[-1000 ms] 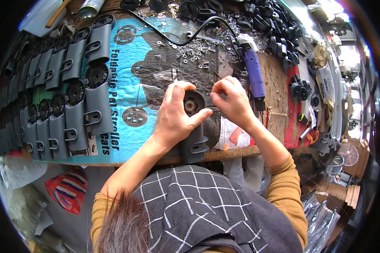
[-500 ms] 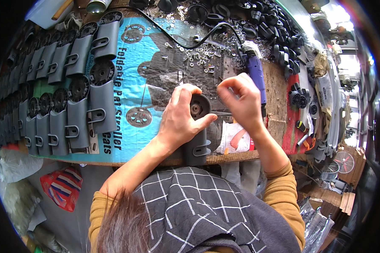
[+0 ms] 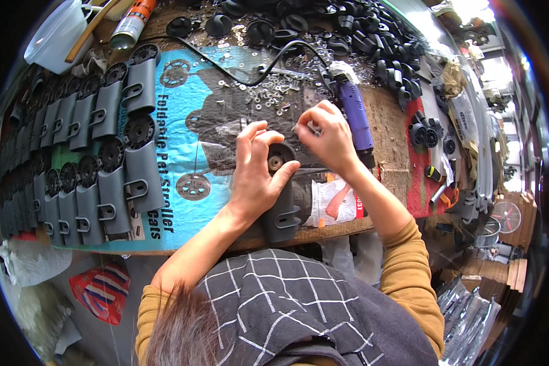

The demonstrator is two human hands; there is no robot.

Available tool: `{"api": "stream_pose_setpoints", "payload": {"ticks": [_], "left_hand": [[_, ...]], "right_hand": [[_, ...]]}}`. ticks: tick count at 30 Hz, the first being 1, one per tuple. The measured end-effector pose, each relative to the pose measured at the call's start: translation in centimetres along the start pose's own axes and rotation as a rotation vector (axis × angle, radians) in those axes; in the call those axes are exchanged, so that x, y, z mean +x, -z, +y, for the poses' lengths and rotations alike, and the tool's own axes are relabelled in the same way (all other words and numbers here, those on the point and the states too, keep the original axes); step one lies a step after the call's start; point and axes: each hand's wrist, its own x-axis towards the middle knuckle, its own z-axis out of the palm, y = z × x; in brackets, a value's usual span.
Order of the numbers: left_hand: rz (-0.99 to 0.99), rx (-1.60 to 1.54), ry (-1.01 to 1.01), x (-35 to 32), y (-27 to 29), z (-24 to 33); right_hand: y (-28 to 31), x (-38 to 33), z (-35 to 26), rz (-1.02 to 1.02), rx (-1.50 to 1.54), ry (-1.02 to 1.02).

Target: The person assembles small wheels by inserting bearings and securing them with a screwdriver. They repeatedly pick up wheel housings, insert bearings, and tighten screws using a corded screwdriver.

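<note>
The left hand (image 3: 256, 177) clamps the grey bracket (image 3: 282, 204) steady, hub upward; the right hand (image 3: 326, 137) pinches, perhaps, a small washer.

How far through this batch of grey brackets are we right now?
Two rows of grey brackets with black hubs already lie lined up on the left of the bench. In hand: the left hand steadies one bracket while the right hand pinches a small part just above its hub. Left: loose black hubs and scattered washers wait at the far edge.
</note>
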Motion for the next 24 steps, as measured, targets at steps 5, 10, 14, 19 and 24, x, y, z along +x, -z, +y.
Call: {"api": "stream_pose_setpoints", "payload": {"ticks": [5,10,14,19,24], "left_hand": [[-0.044,-0.012,0.003,-0.1,0.0,0.0],[-0.039,-0.064,0.021,-0.2,0.0,-0.2],[-0.037,-0.079,0.034,-0.2,-0.2,-0.3],[-0.044,-0.093,0.035,-0.2,-0.3,-0.4],[-0.033,-0.094,0.020,-0.2,-0.3,-0.5]], "right_hand": [[1.2,-3.1,-2.9,-0.066,0.109,0.160],[2.2,-3.9,-1.3,-0.060,0.013,0.212],[2.8,-4.2,1.4,-0.032,-0.423,-0.452],[1.6,-3.9,5.5,0.230,-0.176,-0.074],[3.0,-2.9,9.4,0.144,-0.349,-0.402]]}}
